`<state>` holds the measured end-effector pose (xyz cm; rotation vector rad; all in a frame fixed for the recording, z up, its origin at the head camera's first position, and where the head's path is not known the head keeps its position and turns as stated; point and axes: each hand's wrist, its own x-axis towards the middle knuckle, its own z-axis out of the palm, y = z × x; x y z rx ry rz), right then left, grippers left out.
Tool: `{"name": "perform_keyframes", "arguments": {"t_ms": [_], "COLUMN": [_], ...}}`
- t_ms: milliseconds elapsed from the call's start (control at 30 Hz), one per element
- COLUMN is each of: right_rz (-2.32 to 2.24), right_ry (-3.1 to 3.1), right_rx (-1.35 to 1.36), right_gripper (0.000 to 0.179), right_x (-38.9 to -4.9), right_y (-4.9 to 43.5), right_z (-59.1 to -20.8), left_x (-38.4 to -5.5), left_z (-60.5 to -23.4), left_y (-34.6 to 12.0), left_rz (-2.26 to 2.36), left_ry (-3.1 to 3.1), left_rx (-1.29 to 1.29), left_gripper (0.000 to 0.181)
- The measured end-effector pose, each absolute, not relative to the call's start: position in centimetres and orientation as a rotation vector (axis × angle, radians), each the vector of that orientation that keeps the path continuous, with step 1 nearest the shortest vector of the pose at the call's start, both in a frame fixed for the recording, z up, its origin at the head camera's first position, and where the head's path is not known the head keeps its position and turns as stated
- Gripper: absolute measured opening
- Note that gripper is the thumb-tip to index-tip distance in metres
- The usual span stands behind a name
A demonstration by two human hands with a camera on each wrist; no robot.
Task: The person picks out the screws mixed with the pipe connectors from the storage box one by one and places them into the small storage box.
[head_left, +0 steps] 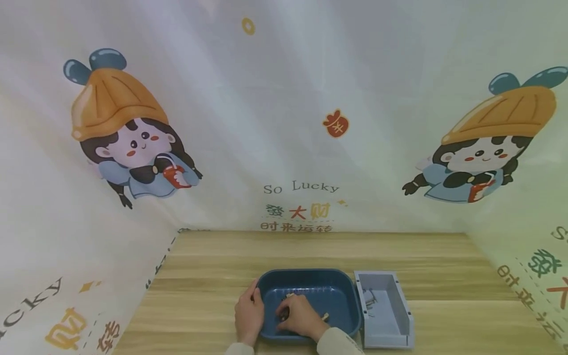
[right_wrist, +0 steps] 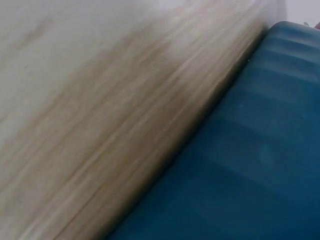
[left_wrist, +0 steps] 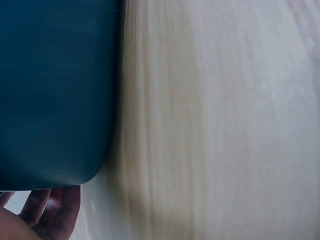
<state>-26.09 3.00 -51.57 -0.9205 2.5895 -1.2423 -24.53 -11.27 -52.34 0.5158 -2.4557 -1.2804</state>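
A dark blue basin (head_left: 328,286) sits on the table in the head view. My left hand (head_left: 249,313) holds it at its left side. In the left wrist view, curled fingers (left_wrist: 62,212) lie against the outer wall. Inside the basin, my right hand (head_left: 302,316) points its fingers down and pinches a small dark piece (head_left: 285,313), mostly hidden by the fingers. A small brass-coloured piece (head_left: 325,316) lies by the wrist, and another brass-coloured piece (head_left: 290,295) shows just above the knuckles. The right wrist view shows the basin's outer wall but not the fingers.
A grey rectangular tray (head_left: 405,303) stands right beside the basin, with several thin metal screws or pins (head_left: 370,299) at its left side. Beneath both is a wood-grain table (head_left: 199,276). Printed cloth (head_left: 288,98) walls it in at the back and both sides.
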Motion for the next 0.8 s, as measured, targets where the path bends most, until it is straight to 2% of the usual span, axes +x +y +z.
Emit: {"name": "perform_keyframes", "arguments": {"t_ms": [333,800], "right_rz": [-0.990,-0.717], "right_ry": [2.662,2.799], "right_rx": [-1.082,-1.041], "right_gripper": [0.022,0.017], "right_x": [-26.4,-26.1], "right_y": [1.7,1.3], "right_z": [-51.9,-52.0], "left_x": [-24.7,-24.7], "left_z": [-52.7,-52.7], "left_y": [-11.6,-11.5], "left_rz": [-1.271,-1.270], "left_ry": [-2.445,-2.479], "left_rx": [0.487,0.520], "left_gripper": [0.033,0.034]}}
